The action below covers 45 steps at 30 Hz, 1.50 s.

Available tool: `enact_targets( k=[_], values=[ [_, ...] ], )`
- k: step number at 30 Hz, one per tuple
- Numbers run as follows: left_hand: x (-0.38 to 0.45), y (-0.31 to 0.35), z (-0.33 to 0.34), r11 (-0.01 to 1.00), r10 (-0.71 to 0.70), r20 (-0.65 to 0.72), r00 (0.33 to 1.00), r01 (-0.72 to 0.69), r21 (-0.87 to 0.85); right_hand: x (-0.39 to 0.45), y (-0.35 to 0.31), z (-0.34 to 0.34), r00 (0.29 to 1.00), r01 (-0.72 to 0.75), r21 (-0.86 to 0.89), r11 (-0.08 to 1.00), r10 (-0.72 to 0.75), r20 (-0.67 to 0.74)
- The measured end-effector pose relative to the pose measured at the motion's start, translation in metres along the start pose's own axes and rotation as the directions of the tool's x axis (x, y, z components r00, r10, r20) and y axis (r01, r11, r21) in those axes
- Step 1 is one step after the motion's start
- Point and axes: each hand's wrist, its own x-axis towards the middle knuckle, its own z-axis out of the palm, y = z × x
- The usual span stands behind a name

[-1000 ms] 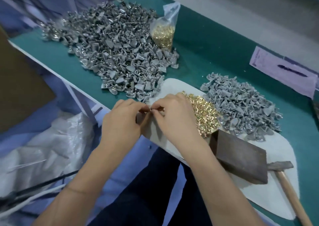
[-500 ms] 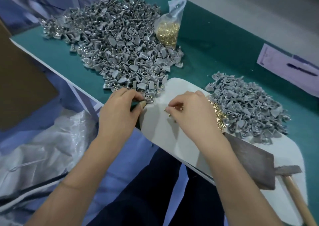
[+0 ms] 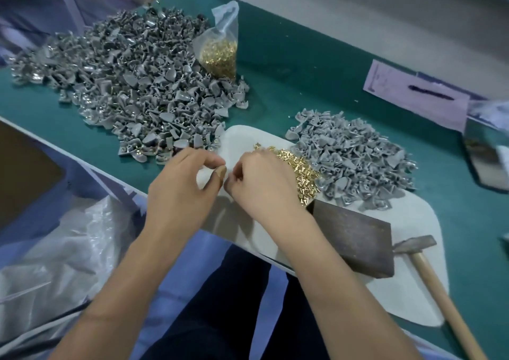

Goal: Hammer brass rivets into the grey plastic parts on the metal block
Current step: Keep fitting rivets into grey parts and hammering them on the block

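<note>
The left hand [image 3: 181, 191] pinches a grey plastic part [image 3: 219, 174] over the white mat [image 3: 407, 291], and the right hand [image 3: 264, 183] pinches something tiny against it (a rivet, I'd guess). This looks like the seating step; next it needs carrying to the metal block [image 3: 355, 238] beside the idle hammer [image 3: 432, 280].

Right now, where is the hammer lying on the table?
In the head view the hammer lies at the lower right, its head on the white mat beside the dark metal block, right of the right hand.
</note>
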Motion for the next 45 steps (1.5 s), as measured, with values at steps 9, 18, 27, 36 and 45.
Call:
enact_targets(
  k=[9,18,27,36,45],
  values=[
    [0.011,0.046,0.046,0.973,0.225,0.298,0.928,-0.196,-0.124,-0.078,0.111,-0.055,0.870,-0.239,0.641,0.729,0.454,-0.192],
    [0.037,0.102,0.093,0.903,0.308,0.511,0.803,-0.415,0.108,-0.116,0.144,-0.036,0.719,-0.187,0.868,0.460,0.666,-0.198],
    [0.042,0.109,0.111,0.858,0.256,0.511,0.820,-0.436,0.269,-0.117,0.136,-0.029,0.698,-0.091,0.874,0.477,0.657,-0.286],
    [0.014,0.114,0.074,0.943,0.298,0.452,0.841,-0.333,-0.002,-0.128,0.138,-0.033,0.709,-0.100,0.887,0.450,0.658,-0.254],
    [-0.038,0.117,0.058,0.943,0.332,0.522,0.785,-0.296,-0.154,-0.169,0.129,-0.046,0.826,-0.113,0.693,0.712,0.455,-0.332]
  ],
)
